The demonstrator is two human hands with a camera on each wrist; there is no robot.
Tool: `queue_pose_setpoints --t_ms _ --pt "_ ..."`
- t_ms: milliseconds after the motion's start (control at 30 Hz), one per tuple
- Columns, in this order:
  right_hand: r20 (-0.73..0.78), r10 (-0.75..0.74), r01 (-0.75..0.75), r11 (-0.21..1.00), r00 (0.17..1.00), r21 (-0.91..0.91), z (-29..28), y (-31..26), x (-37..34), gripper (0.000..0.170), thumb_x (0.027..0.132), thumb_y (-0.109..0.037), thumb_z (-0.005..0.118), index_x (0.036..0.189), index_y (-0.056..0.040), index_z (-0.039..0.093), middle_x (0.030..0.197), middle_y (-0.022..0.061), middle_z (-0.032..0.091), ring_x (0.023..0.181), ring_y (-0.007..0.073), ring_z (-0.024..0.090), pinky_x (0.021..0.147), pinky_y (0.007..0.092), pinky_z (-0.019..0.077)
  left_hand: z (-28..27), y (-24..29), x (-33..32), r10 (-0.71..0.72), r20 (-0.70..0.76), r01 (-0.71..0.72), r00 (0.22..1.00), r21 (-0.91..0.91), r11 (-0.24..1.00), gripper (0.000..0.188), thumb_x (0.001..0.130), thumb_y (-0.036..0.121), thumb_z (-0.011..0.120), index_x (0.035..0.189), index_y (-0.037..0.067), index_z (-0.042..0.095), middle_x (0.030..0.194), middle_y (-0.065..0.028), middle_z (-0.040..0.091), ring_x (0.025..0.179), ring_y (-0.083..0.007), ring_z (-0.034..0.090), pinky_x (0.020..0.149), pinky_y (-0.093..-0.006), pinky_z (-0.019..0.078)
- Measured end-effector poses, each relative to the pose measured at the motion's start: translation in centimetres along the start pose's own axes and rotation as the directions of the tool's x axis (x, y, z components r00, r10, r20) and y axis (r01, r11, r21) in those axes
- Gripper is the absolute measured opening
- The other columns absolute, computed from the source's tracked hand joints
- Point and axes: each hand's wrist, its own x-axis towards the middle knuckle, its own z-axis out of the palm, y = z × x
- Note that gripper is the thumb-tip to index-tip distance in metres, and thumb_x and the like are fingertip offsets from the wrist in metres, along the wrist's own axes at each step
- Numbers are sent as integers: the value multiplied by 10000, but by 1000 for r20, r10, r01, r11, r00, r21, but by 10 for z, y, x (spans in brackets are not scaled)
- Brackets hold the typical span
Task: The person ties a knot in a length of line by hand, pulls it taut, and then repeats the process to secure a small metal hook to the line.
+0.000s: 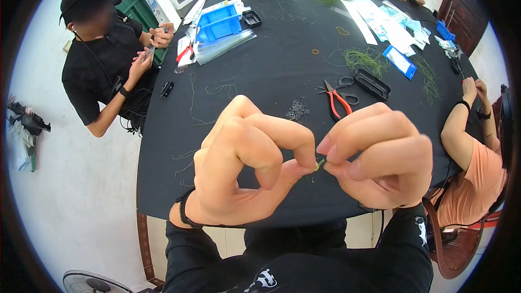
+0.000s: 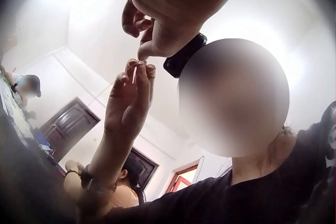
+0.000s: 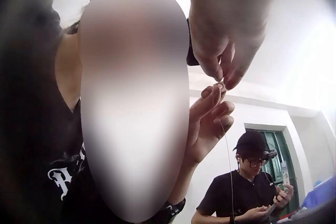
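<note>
Close together over the near side of the table, both hands meet at the fingertips. My left hand (image 1: 244, 157) pinches one end of a short piece of green line (image 1: 320, 165) between thumb and forefinger. Thumb and fingers of my right hand (image 1: 385, 157) pinch the other end, a small gap away. In the right wrist view a thin pale strand (image 3: 229, 145) hangs from the fingertips. Most of what lies between the fingers is hidden. Beyond the hands are a pile of small dark metal pieces (image 1: 297, 108) and red-handled pliers (image 1: 337, 103).
Scissors (image 1: 351, 99) and a black tray (image 1: 372, 84) lie past the pliers. Green line bundles (image 1: 366, 62) are farther back; loose strands (image 1: 203, 122) lie left. A blue bin (image 1: 217, 24) stands far left. People sit or stand around the black-covered table (image 1: 271, 70).
</note>
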Motion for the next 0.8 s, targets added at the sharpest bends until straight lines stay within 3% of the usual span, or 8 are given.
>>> queue_pose_setpoints --t_ms 100,167,300,500,567,633,800 --pt "-104 48 -46 999 993 18 10 -3 -6 275 649 136 641 787 -45 487 818 119 576 732 227 592 613 262 460 -4 -3 0 42 87 -44 995 25 999 363 638 -113 618 749 116 359 728 -125 611 609 -91 367 497 -168 296" --pt "-78 64 -64 998 995 3 8 -3 -8 253 650 134 629 736 -61 493 810 105 577 713 221 576 602 269 444 -5 -2 1 53 101 -56 993 33 998 369 631 -112 626 748 117 362 723 -120 613 606 -89 366 492 -168 296" --pt "-64 94 -95 995 994 -16 8 -6 -7 244 660 130 602 675 -85 489 794 90 575 681 205 537 581 282 413 4 0 0 -15 -9 15 1000 -23 1000 398 587 -111 691 722 123 399 754 -42 640 543 -109 344 534 -228 288" --pt "-106 165 -144 973 981 182 6 1 -8 222 758 69 581 728 -83 423 782 89 542 663 177 498 538 248 431 4 1 -1 -21 -1 21 1000 -27 999 398 579 -133 671 733 119 404 747 -50 636 547 -103 360 531 -228 284" --pt "-163 233 -207 965 959 163 4 -4 -6 234 773 48 586 752 -80 392 768 90 521 652 163 488 514 219 445 4 2 -3 -54 -27 53 998 -41 998 395 583 -135 668 739 116 406 740 -54 635 552 -97 379 525 -226 280" --pt "-180 265 -244 961 947 132 2 -7 -4 259 775 36 599 774 -76 365 753 95 500 643 150 481 493 189 456 -2 -2 -1 8 51 -7 999 -14 1000 390 616 -82 685 763 104 376 739 -103 603 582 -85 399 489 -179 311" --pt "-114 151 -145 987 982 62 1 -3 -3 287 731 102 591 779 -89 383 770 109 540 655 150 499 584 222 421 0 -1 2 17 36 -16 999 -31 999 445 609 18 769 822 86 384 779 -138 586 651 -105 479 485 -155 367"
